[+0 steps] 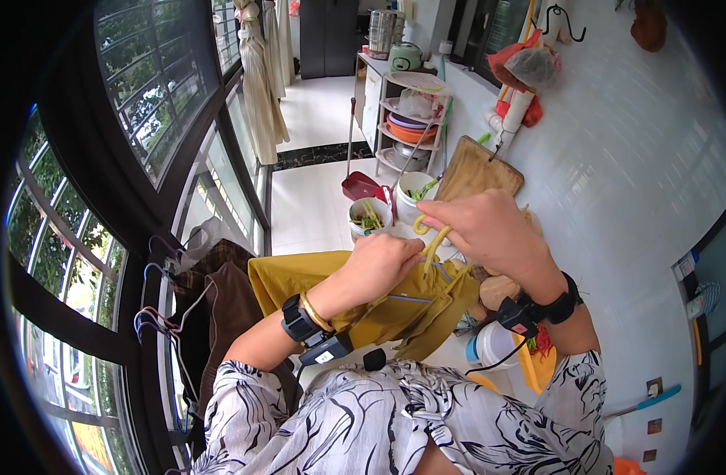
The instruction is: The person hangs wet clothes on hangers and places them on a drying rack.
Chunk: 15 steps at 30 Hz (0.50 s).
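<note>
A mustard-yellow garment (300, 277) with grey zips hangs spread out in front of my body. From its gathered upper edge rises a yellow drawstring (430, 255), which bends into a small loop between my hands. My right hand (486, 229) is closed, pinching the drawstring near the loop. Close by on the left, my left hand (379, 267) is closed too, with thumb and fingertips pressed together at the cord. Exactly what lies between the left fingertips is partly hidden.
Clothes hangers (161, 317) and dark clothes (232, 305) are beside the window at left. Ahead stand a white bucket of greens (414, 190), another bucket (371, 218), a red dustpan (360, 186) and a shelf rack (414, 131). A wooden cutting board (478, 170) leans against the right wall.
</note>
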Each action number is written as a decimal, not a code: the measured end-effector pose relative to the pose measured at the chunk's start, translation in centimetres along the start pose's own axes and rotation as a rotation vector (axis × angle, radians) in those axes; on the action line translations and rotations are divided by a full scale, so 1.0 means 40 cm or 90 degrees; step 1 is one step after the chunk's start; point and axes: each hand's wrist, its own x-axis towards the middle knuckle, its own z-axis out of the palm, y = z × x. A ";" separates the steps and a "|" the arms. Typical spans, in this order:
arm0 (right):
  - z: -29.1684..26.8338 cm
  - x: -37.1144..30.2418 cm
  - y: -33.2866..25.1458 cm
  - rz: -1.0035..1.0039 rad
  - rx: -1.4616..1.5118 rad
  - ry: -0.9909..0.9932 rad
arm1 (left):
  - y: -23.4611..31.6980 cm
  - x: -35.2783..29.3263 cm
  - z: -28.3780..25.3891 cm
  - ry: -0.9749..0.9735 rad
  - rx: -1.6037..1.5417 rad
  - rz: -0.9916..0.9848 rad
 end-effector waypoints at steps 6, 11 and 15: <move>0.030 0.009 0.001 0.020 -0.042 0.020 | 0.000 -0.004 0.018 -0.032 0.096 -0.040; 0.038 -0.008 0.020 0.043 0.048 0.029 | -0.004 -0.006 0.006 -0.034 0.117 -0.047; 0.025 -0.024 0.032 0.099 0.114 0.082 | -0.023 -0.010 -0.006 -0.014 0.089 -0.054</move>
